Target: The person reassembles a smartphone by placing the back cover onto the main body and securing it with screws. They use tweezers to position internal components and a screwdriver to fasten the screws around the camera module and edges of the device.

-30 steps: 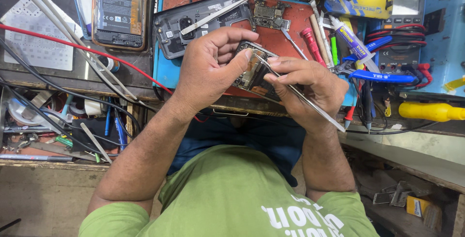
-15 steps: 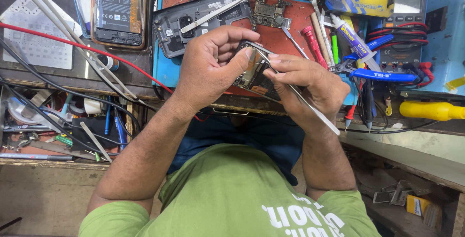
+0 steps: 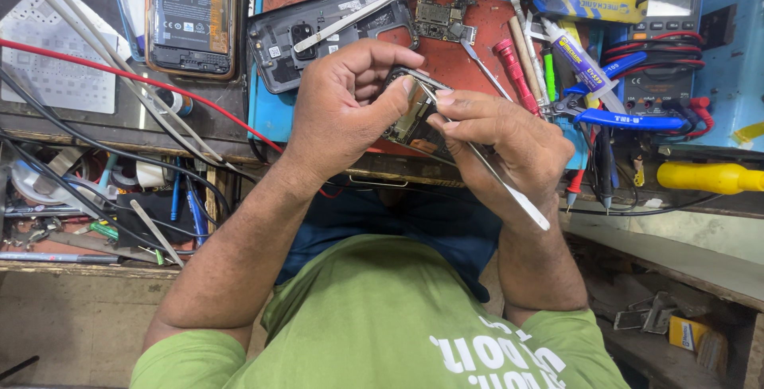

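Your crowded workbench [image 3: 239, 130] has a red mat [image 3: 461, 55] and a blue mat edge, with a dark phone back cover [image 3: 326, 31] lying flat. Your left hand [image 3: 342, 110] pinches a small metallic circuit board [image 3: 410, 114] above the mat; your right hand [image 3: 501, 142] grips thin steel tweezers [image 3: 497, 186] touching it

Surface: my worn wooden surface [image 3: 95, 141], edge chipped, crowded with tools.
Mat: red mat [image 3: 469, 59] on a blue one [image 3: 267, 110].
Lower shelf: cluttered shelf [image 3: 48, 238] beneath.
Light: bright, even.
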